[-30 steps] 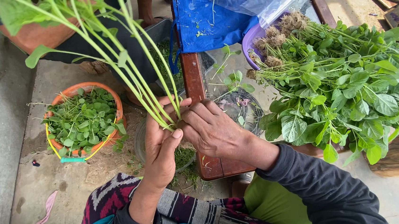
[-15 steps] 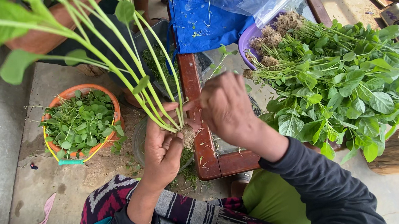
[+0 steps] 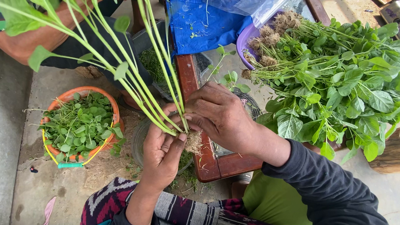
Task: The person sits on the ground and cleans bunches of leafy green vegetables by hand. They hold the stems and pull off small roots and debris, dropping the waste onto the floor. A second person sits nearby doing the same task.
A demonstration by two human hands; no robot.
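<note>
An orange basket (image 3: 108, 98) of picked leaves sits on the left. The left hand (image 3: 161, 152) clamps a bunch of stems (image 3: 156, 73), long, pale green, roots tufted below. The right hand (image 3: 219, 115) pinches them beside it. A leafy pile (image 3: 350, 81) lies right.

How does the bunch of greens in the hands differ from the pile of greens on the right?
The held bunch is small and upright, gripped by the left hand and right hand; the pile is large, lying flat, untouched. The bunch shows long bare stems; the pile is densely leafy. Both have roots attached.
</note>
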